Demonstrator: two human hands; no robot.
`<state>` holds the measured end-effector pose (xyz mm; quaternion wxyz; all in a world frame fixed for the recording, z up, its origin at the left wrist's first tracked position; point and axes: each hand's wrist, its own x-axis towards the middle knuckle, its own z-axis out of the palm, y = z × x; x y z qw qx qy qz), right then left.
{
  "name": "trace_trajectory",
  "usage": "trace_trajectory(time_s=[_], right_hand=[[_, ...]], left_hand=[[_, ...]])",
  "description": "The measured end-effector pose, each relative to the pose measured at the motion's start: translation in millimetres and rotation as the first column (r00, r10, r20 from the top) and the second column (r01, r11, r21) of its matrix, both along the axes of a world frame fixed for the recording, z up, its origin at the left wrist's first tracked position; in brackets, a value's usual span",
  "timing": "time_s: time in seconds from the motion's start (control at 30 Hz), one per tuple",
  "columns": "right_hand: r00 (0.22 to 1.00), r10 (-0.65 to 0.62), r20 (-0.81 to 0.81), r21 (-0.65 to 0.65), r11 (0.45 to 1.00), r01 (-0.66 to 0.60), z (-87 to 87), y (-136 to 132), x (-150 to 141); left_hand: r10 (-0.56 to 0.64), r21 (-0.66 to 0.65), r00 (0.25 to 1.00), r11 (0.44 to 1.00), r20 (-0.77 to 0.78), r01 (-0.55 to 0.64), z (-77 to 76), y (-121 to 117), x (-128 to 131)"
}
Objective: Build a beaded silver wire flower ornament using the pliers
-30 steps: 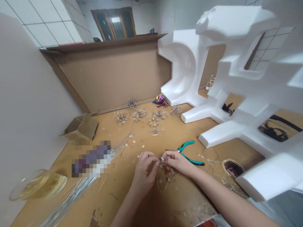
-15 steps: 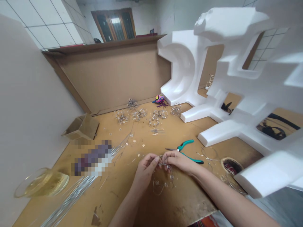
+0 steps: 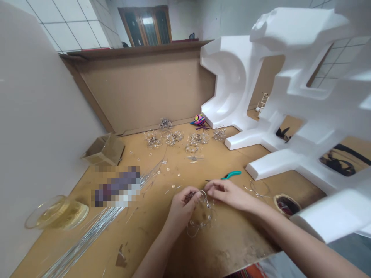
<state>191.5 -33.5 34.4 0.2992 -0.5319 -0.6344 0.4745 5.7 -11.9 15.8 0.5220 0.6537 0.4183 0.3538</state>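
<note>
My left hand (image 3: 183,206) is closed, with thumb and fingers pinching a piece of bent silver wire (image 3: 207,205) that carries clear beads. The wire's loops hang below and to the right of those fingertips, over the table. My right hand (image 3: 227,194) is just right of the wire, its fingers loosely bent and apart, with nothing visible in them. Behind that hand lie teal-handled pliers (image 3: 233,174). Only one handle and the dark tip show; the hand hides the rest.
Several finished-looking wire clusters (image 3: 174,137) stand at the back near a colourful patterned ball-shaped object (image 3: 199,120). To the left are long straight wires (image 3: 84,241), a glass bowl (image 3: 58,214) and a small cardboard box (image 3: 104,150). White foam packing (image 3: 272,160) borders the right, beside a round container (image 3: 286,204).
My right hand has come away from the beaded wire and shifted right, now covering more of the pliers. My left hand keeps its pinch on the wire. The view has turned slightly left.
</note>
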Motion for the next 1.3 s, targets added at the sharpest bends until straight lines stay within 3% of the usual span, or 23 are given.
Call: trace_trajectory(time_s=[0.07, 0.13, 0.2, 0.3, 0.4, 0.53, 0.63, 0.7, 0.77, 0.83, 0.9, 0.97, 1.07, 1.3], right_hand=[[0.958, -0.043, 0.285, 0.15, 0.989, 0.0, 4.3, -2.6, 18.1], [0.806, -0.129, 0.577, 0.297, 0.953, -0.06, 3.4, -4.4, 39.0], [0.652, -0.14, 0.745, 0.301, 0.943, -0.14, -2.1, -4.9, 58.2], [0.51, -0.055, 0.858, 0.197, 0.953, -0.229, -11.4, -4.3, 75.8], [0.441, -0.029, 0.897, 0.176, 0.939, -0.297, -14.4, -2.7, 76.0], [0.368, -0.086, 0.926, 0.22, 0.914, -0.342, -13.8, 2.5, 64.1], [0.338, -0.139, 0.931, 0.257, 0.907, -0.335, -12.0, 8.7, 63.9], [0.369, -0.157, 0.916, 0.272, 0.92, -0.283, -5.2, 11.0, 71.3], [0.458, -0.128, 0.88, 0.259, 0.936, -0.236, 8.9, 9.1, 81.5], [0.59, -0.023, 0.807, 0.235, 0.929, -0.285, 28.9, 2.1, 89.2], [0.625, 0.053, 0.779, 0.242, 0.893, -0.378, 50.6, -8.5, 90.3], [0.585, 0.064, 0.809, 0.253, 0.859, -0.444, 69.1, -19.5, 84.3], [0.465, -0.022, 0.885, 0.28, 0.823, -0.494, 84.6, -29.6, 69.1], [0.362, -0.096, 0.927, 0.307, 0.746, -0.59, 83.8, -26.8, 53.0]], left_hand=[[0.01, 0.034, 1.0, 0.999, -0.017, -0.01, -0.2, -0.7, -1.2], [0.011, 0.053, 1.0, 0.999, -0.025, -0.01, 0.1, -1.8, -2.0], [0.001, 0.048, 1.0, 0.999, -0.017, 0.0, 1.9, -3.2, -2.6], [-0.026, -0.017, 0.999, 1.0, 0.042, 0.026, 7.4, -4.8, -3.0], [-0.034, -0.102, 0.99, 0.994, 0.133, 0.048, 14.0, -5.1, -3.4], [-0.03, -0.156, 0.979, 0.986, 0.2, 0.062, 18.6, -4.9, -4.3], [-0.05, -0.136, 0.981, 0.988, 0.19, 0.077, 17.5, -4.7, -5.8], [-0.059, -0.107, 0.984, 0.991, 0.168, 0.077, 15.3, -4.2, -7.3], [-0.07, -0.081, 0.987, 0.993, 0.147, 0.083, 12.8, -3.5, -8.7], [-0.087, -0.06, 0.988, 0.994, 0.126, 0.095, 11.0, -3.1, -9.5], [-0.106, -0.028, 0.99, 0.994, 0.096, 0.109, 10.2, -3.4, -9.4], [-0.111, 0.03, 0.993, 0.993, 0.043, 0.11, 10.1, -4.4, -8.3], [-0.111, 0.137, 0.993, 0.984, -0.043, 0.116, 10.1, -6.1, -6.3], [-0.137, 0.225, 0.985, 0.961, -0.104, 0.158, 9.5, -6.8, -5.2]])
